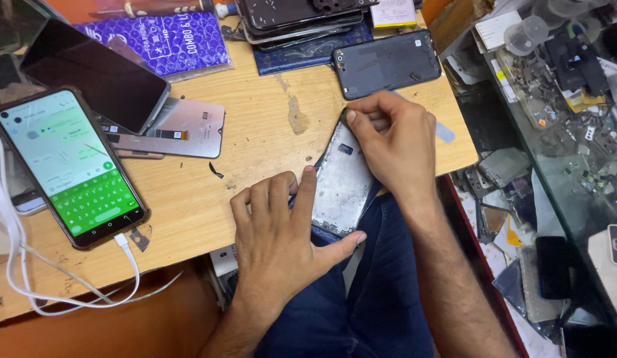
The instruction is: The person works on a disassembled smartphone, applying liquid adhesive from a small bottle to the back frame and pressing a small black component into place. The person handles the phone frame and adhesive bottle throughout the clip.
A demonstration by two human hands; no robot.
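Observation:
A bare silver phone frame [341,182] lies at the near edge of the wooden table [268,119], partly hanging over my lap. My left hand [282,232] grips its lower end, thumb under the bottom edge and forefinger along its left side. My right hand [394,142] presses on its upper right corner with curled fingers, thumb tip at the top edge. Whether the right hand holds a small tool is hidden.
A lit phone [69,166] on a white cable [16,252] lies at the left. A dark phone [96,73] and a loose screen panel [182,129] sit beside it. A black back cover [386,63] lies behind. Stacked phone parts [295,20] and a cluttered glass shelf [567,99] stand nearby.

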